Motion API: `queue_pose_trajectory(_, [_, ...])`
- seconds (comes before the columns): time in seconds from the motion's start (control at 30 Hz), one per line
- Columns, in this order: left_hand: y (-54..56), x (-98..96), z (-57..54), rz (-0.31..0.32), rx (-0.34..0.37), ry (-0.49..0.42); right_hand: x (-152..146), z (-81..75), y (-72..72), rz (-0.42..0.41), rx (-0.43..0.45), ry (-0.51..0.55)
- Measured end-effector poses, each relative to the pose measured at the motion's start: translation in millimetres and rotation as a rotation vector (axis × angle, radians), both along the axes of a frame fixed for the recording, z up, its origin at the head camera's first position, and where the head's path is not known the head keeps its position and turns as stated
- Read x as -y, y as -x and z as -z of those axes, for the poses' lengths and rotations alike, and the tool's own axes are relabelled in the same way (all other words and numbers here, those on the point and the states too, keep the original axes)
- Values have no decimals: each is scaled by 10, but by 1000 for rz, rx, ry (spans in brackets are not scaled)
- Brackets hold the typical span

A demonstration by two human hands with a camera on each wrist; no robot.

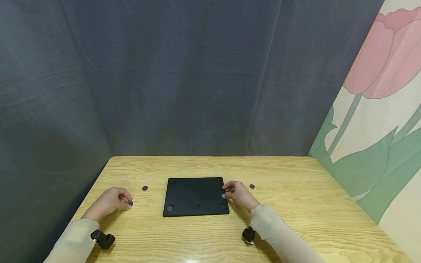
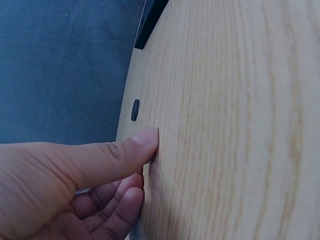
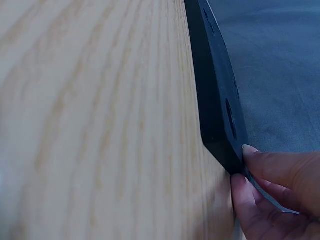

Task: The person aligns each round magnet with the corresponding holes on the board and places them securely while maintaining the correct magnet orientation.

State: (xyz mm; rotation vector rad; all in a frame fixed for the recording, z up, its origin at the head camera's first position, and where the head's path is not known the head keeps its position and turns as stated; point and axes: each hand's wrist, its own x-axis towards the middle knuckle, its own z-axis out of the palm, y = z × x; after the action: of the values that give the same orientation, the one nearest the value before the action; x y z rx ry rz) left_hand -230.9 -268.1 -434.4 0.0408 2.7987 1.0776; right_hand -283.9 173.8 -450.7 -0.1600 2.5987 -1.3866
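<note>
A dark grey curtain [image 1: 177, 76] hangs to the left of the black board [image 1: 197, 195] and behind it. Well to the left of the board is the left hand [image 1: 113, 200], reaching out of a pale sleeve [image 1: 74, 233] with a small black camera [image 1: 103, 239] strapped at the wrist. Its thumb and fingertips are clamped on a small dark disc [image 1: 130, 203]; the wrist view hides most of that piece behind the thumb, so whether it touches the table cannot be told. A second disc [image 1: 144, 188] lies flat on the wooden table [image 1: 181, 237], between that hand and the board, nearer the board's far edge.

The board lies flat on the table, with round spots along its far and near edges. A greyer disc [image 1: 169, 208] shows at its near left corner. The right hand [image 1: 241, 194] is at the board's right edge, its fingertips close together and clamped on that edge: one lies over the top face, another against the side. Another small black camera [image 1: 249, 235] hangs under this wrist. Just right of the board, beyond this hand, a further disc [image 1: 252, 186] lies on the table. Farthest right of the board stands a pale wall [image 1: 371, 120] painted with a pink tulip [image 1: 378, 58] and green leaves.
</note>
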Motion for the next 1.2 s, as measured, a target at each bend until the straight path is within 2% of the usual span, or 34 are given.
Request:
queue_pose_trajectory(0.3, [11,5,9,15,-2,23,-11,-11,1,-14,6,-3])
queue_pose_trajectory(0.7, [19,7,-37,27,15,51,-11,0,1,-10,3,2])
queue_pose_trajectory(0.83, [45,-8,-91,35,23,41,-16,-2,4,-8,6,0])
queue_pose_trajectory(1.0, [95,-62,-202,68,-1,29,-23,-5,17,-5,8,-2])
queue_pose_trajectory(1.2, [164,-185,-386,86,-50,28,-28,4,16,-13,6,3])
